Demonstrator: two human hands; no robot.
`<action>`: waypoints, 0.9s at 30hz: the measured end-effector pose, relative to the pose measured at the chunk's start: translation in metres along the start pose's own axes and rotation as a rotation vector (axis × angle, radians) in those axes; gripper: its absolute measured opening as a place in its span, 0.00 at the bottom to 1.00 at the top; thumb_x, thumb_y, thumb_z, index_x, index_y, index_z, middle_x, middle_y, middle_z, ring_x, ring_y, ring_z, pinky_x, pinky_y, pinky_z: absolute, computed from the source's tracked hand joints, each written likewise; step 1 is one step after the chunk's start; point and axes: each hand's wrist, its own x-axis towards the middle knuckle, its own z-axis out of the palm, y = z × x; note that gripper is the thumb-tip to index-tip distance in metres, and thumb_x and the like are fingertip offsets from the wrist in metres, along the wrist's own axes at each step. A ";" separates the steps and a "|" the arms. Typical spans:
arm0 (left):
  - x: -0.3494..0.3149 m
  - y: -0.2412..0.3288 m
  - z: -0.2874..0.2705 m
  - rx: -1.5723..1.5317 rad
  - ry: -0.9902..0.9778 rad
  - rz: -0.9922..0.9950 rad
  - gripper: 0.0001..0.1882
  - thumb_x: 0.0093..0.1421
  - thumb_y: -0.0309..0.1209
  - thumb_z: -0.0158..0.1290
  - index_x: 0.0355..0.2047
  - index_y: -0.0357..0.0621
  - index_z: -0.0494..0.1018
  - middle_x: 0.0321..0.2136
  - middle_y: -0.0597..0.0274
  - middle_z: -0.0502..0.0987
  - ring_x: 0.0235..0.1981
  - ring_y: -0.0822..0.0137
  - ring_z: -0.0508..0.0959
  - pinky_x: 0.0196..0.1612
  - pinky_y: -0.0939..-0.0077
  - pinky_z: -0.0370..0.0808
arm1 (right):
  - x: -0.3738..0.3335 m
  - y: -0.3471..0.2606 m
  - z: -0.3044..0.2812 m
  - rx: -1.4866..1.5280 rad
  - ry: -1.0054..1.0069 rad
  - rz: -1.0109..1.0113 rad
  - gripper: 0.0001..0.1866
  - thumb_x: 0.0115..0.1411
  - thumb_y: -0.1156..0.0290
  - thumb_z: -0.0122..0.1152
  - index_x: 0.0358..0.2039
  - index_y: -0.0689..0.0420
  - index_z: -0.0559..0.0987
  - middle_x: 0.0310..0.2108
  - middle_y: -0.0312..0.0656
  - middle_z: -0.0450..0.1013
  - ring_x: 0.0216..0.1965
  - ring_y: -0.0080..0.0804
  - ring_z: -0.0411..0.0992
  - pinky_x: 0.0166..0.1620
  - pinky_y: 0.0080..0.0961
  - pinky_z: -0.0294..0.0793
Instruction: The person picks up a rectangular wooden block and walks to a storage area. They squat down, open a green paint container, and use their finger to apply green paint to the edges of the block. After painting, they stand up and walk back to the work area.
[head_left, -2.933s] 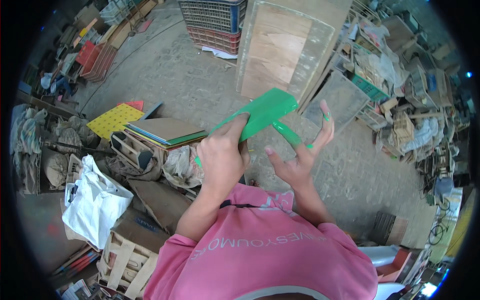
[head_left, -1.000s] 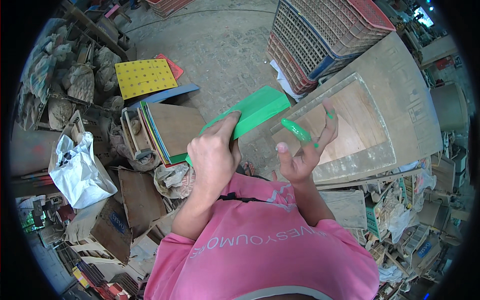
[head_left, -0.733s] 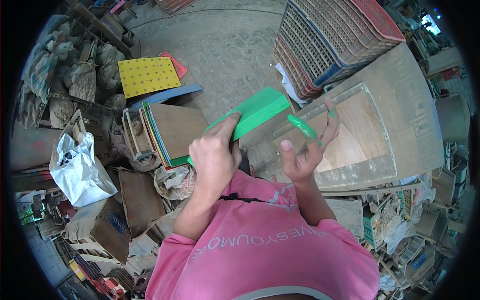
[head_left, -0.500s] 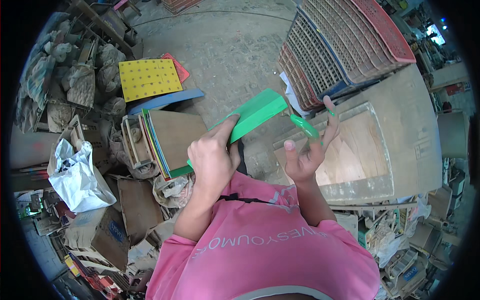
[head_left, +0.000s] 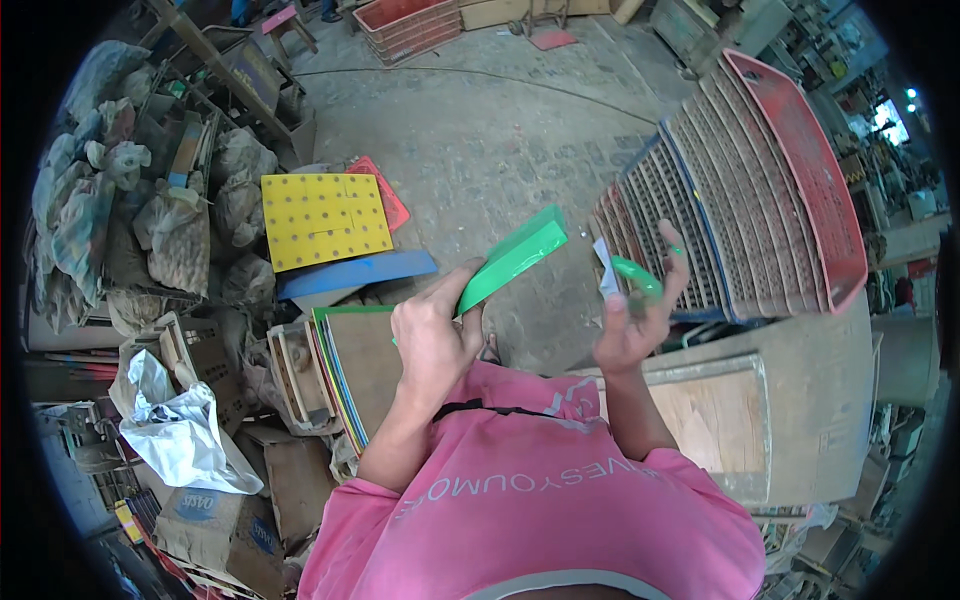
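My left hand (head_left: 430, 325) grips the near end of a flat green board (head_left: 516, 258), which points up and to the right. One long side of the board has a wet-looking shine. To the right of it my right hand (head_left: 637, 335) is raised with thumb and fingers apart, holding nothing. Glossy green paint (head_left: 637, 276) coats its index finger, and a small green spot shows on another finger. The right hand does not touch the board. My left fingers beneath the board are partly hidden.
A yellow dotted panel (head_left: 326, 220) and a blue board (head_left: 360, 274) lie ahead on the left. Upright panels (head_left: 365, 365) stand beside my left arm. Nested crates (head_left: 740, 190) lean at the right, above a cardboard-covered surface (head_left: 820, 410) bearing a wooden panel (head_left: 710, 420).
My view has tilted up and shows more floor ahead. The green board has turned so its shiny long side shows more. The right hand stays raised beside it.
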 end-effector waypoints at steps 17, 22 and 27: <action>0.253 -0.081 0.037 -0.194 0.247 -0.020 0.16 0.55 0.19 0.64 0.45 0.31 0.78 0.27 0.55 0.82 0.28 0.76 0.77 0.35 0.79 0.75 | 0.186 0.155 0.183 0.366 -0.052 0.032 0.22 0.59 0.56 0.64 0.44 0.61 0.81 0.61 0.58 0.64 0.63 0.51 0.59 0.63 0.46 0.55; 0.348 -0.100 0.056 -0.165 0.289 0.048 0.19 0.52 0.16 0.60 0.46 0.32 0.79 0.43 0.47 0.84 0.39 0.59 0.86 0.42 0.75 0.79 | 0.270 0.200 0.243 0.593 -0.112 -0.086 0.25 0.56 0.57 0.69 0.49 0.59 0.77 0.62 0.58 0.60 0.60 0.53 0.65 0.62 0.47 0.58; 0.436 -0.124 0.070 -0.152 0.354 0.171 0.22 0.48 0.14 0.58 0.46 0.30 0.79 0.43 0.46 0.84 0.43 0.55 0.85 0.48 0.70 0.79 | 0.353 0.236 0.285 0.692 -0.305 -0.262 0.36 0.55 0.55 0.73 0.60 0.52 0.66 0.63 0.60 0.54 0.55 0.52 0.73 0.60 0.49 0.61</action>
